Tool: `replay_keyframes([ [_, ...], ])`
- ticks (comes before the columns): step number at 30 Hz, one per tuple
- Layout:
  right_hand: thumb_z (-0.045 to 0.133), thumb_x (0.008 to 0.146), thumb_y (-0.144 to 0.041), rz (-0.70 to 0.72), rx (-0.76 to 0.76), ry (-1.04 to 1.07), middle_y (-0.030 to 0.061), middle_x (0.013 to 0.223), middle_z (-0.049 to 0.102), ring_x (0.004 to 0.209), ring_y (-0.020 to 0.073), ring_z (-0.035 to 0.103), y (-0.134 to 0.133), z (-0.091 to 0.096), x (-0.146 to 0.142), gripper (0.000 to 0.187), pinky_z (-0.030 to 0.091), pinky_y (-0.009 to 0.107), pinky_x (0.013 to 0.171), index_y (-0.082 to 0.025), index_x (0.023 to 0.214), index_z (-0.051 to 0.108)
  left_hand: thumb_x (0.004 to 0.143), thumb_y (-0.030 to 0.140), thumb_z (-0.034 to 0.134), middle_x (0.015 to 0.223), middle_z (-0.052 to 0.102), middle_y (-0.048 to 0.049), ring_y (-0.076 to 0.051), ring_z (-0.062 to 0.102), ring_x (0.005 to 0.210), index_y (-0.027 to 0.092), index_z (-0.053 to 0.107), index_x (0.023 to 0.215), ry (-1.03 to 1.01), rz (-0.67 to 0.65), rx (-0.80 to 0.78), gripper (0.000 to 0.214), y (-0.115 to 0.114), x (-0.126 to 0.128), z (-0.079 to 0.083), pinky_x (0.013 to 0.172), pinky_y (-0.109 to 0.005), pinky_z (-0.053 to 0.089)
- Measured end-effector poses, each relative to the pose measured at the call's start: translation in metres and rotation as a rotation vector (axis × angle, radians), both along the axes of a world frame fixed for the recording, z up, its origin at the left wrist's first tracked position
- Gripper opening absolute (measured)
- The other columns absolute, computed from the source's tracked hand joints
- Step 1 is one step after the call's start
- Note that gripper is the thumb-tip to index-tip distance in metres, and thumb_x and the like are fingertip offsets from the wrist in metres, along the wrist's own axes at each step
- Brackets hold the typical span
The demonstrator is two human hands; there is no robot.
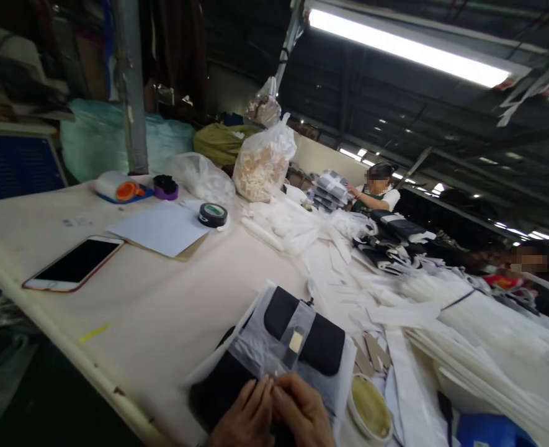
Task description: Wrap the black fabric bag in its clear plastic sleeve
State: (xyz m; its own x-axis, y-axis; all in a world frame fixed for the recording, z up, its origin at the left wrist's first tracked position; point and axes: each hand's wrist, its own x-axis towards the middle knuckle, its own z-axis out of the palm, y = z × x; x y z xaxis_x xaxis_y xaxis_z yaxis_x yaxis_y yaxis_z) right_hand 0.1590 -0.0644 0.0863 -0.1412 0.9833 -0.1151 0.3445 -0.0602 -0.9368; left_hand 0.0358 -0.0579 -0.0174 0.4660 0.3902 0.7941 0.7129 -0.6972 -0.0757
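Note:
At the bottom middle, my left hand (244,415) and my right hand (304,413) meet with fingers curled and fingertips pinched on a clear plastic wrapper (260,347). The wrapper lies over a black folded cloth item (304,335) with a small beige tag (296,341) on it. Both rest on the cream-covered table (162,316) near its front edge. More black cloth shows under the wrapper by my left hand.
A phone (74,263), white paper (160,228), a black tape roll (213,214) and an orange-lidded container (118,187) lie to the left. A bag of beige pieces (262,164) stands behind. A small yellow bowl (370,408) sits right of my hands. White strips (479,329) cover the right. A person (376,192) works beyond.

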Motion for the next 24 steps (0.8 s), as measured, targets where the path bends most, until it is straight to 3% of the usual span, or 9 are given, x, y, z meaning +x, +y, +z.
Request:
replay_keyframes([
  [4,0.042,0.082,-0.035,-0.017,0.008,-0.331,-0.0027,0.060,0.051,0.059,0.0146,0.048,0.029,-0.010,-0.019,0.025,0.033,0.024,0.056,-0.020,0.064,0.049,0.085,0.029,0.046,0.091,0.065,-0.0040,-0.020,0.055,0.097,0.014,0.063,0.097,-0.065,-0.018,0.009,0.026,0.001,0.004,-0.007,0.094,-0.035,0.035],
  [9,0.045,0.083,-0.025,-0.076,-0.019,-0.641,0.0004,0.059,0.060,0.058,0.0160,0.054,0.037,-0.008,-0.030,0.026,0.032,0.025,0.055,-0.020,0.059,0.054,0.084,0.027,0.046,0.089,0.065,-0.0044,-0.021,0.056,0.093,0.013,0.063,0.095,-0.081,-0.023,-0.010,0.025,0.002,0.005,-0.002,0.093,-0.038,0.035],
  [16,0.055,0.078,-0.033,-0.166,-0.070,-0.768,0.0065,0.056,0.064,0.056,0.0222,0.059,0.046,-0.002,-0.037,0.027,0.033,0.028,0.052,-0.018,0.056,0.059,0.082,0.031,0.051,0.089,0.065,-0.0036,-0.022,0.054,0.095,0.012,0.063,0.094,-0.080,-0.028,-0.054,0.025,0.000,0.004,-0.003,0.091,-0.038,0.034],
  [24,0.058,0.074,-0.051,-0.259,-0.070,-0.856,0.0142,0.069,0.067,0.072,0.0347,0.062,0.041,0.005,-0.051,0.035,0.036,0.035,0.058,-0.018,0.063,0.062,0.085,0.031,0.046,0.102,0.064,-0.0029,-0.022,0.052,0.100,0.018,0.060,0.105,-0.060,-0.055,-0.105,0.028,-0.004,0.001,0.011,0.092,-0.040,0.031],
])
